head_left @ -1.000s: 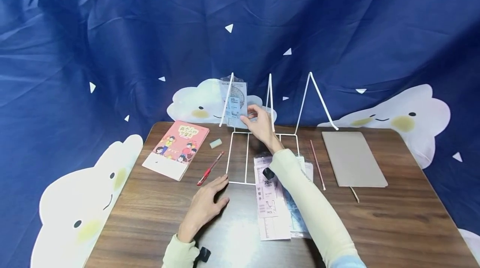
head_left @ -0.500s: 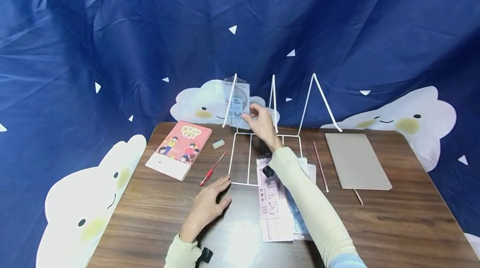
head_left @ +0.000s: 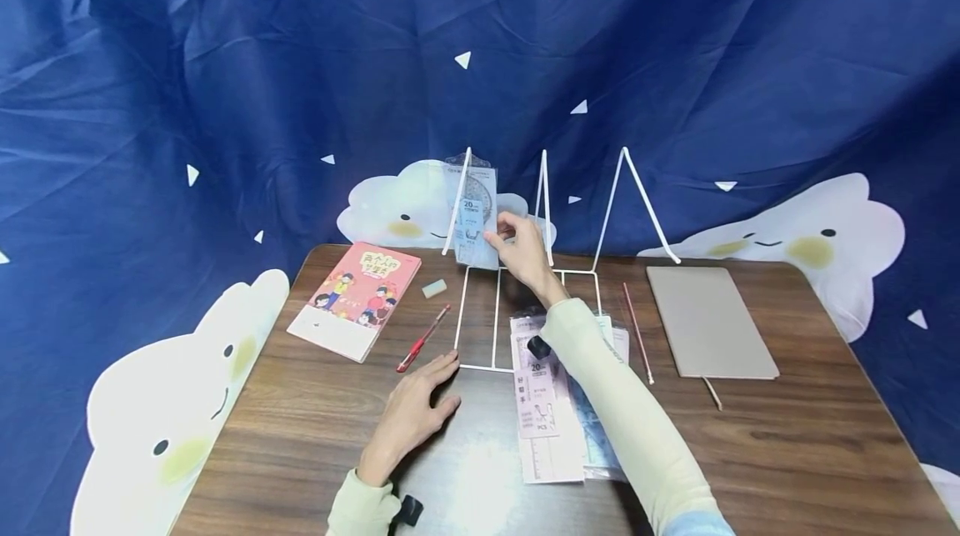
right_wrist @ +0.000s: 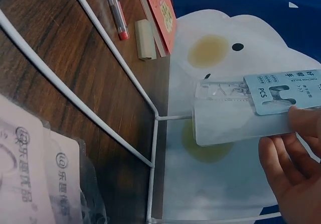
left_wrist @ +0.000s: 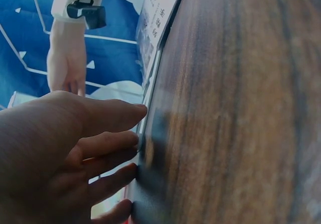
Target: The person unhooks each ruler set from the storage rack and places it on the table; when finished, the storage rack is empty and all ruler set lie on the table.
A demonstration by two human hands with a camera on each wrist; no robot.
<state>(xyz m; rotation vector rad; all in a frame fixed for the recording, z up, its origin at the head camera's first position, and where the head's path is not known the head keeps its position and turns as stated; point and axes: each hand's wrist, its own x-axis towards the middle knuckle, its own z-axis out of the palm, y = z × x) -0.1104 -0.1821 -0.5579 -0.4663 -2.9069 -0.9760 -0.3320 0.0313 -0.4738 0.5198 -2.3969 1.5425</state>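
Observation:
My right hand (head_left: 522,248) pinches the edge of a clear-wrapped ruler set (head_left: 472,223) with a blue label, upright at the left end of a white wire rack (head_left: 493,311). In the right wrist view the ruler set (right_wrist: 225,118) lies between thumb and fingers. My left hand (head_left: 411,407) rests with fingers extended on the table by the rack's front left corner; in the left wrist view its fingertips (left_wrist: 135,111) touch down there. Pink ruler packs (head_left: 536,403) lie at the rack's front, overlapping blue packs (head_left: 596,428), partly hidden by my right forearm.
On the left are a pink book (head_left: 356,298), an eraser (head_left: 433,288) and a red pen (head_left: 422,340). A pink pencil (head_left: 637,332) and a grey notebook (head_left: 708,319) lie on the right. A blue curtain (head_left: 480,36) hangs behind the wooden table (head_left: 787,453).
The ruler set has come down slightly within the left end of the rack, still pinched by my right hand. My left hand has stayed in place.

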